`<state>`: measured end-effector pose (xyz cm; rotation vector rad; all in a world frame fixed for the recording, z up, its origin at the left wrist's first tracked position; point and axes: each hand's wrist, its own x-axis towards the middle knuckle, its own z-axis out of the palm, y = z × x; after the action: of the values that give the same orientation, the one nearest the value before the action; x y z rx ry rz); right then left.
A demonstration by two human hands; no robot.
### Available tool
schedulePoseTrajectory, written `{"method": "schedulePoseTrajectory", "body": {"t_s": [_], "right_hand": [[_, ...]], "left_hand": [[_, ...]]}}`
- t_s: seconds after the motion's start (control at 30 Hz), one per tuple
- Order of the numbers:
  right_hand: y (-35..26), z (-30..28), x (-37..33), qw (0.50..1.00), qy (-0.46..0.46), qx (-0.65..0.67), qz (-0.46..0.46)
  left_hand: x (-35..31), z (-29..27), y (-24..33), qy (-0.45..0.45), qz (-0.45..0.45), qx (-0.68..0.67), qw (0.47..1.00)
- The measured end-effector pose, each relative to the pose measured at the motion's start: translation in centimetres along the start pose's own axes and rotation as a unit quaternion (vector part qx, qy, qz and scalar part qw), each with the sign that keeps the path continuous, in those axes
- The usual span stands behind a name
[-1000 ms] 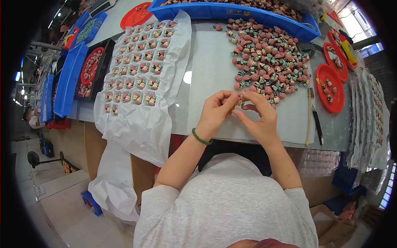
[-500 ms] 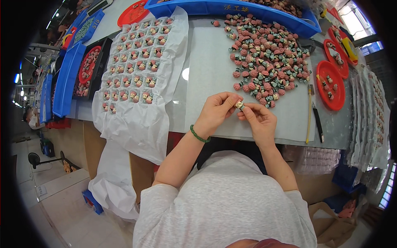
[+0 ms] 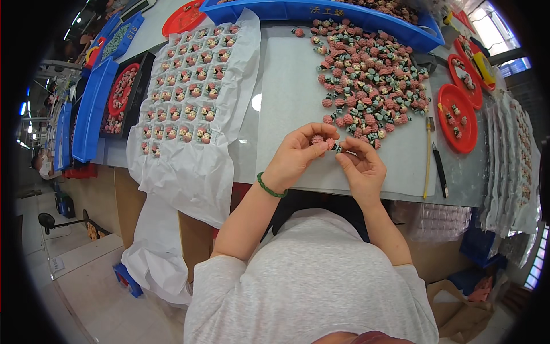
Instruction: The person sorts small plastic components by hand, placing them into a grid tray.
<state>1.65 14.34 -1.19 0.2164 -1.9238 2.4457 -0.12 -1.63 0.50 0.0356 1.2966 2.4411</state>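
Observation:
A small figurine [image 3: 330,143] with knobbly pink hair and a grey-green lower part is between my hands, just in front of the heap. My left hand [image 3: 295,153], with a green braided bracelet [image 3: 271,186] at the wrist, pinches its pink head end. The fingertips of my right hand [image 3: 364,167] close on its grey-green end. Another pink knob [image 3: 317,139] shows by my left fingers; whether it belongs to a second figurine, I cannot tell. Many similar figurines lie in a loose heap [image 3: 369,80] on the white sheet [image 3: 286,86] beyond my hands.
At left, figurines fill compartments of a tray [image 3: 189,86] on crumpled white paper [image 3: 192,189]. A blue bin [image 3: 338,22] spans the back. At right lie a red plate [image 3: 461,129] with figurines, a thin brush [image 3: 429,160], a black-handled tool [image 3: 440,172] and stacked clear trays [image 3: 504,166].
The figurine has been turned: its face pointed up before, and now its pink hair shows. My left hand has shifted slightly left and its wrist has turned.

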Motion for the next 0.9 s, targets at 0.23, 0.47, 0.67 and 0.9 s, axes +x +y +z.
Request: {"method": "schedulePoseTrajectory", "body": {"t_s": [0.23,0.47,0.67,0.9], "right_hand": [[0.1,0.1,-0.2,1.000,0.000,-0.018,-0.011],[-0.4,-0.1,0.1,0.994,-0.016,-0.081,-0.073],[-1.8,0.1,1.4,0.993,-0.067,-0.098,-0.025],[-0.9,1.2,1.5,0.999,-0.026,-0.005,0.029]], "left_hand": [[-0.2,0.1,0.1,0.005,0.002,0.003,1.000],[-0.1,0.3,0.2,0.010,0.013,-0.036,0.999],[0.2,0.8,-0.1,0.044,0.076,0.031,0.996],[-1.1,1.0,-0.8,0.075,0.131,0.214,0.965]]}}
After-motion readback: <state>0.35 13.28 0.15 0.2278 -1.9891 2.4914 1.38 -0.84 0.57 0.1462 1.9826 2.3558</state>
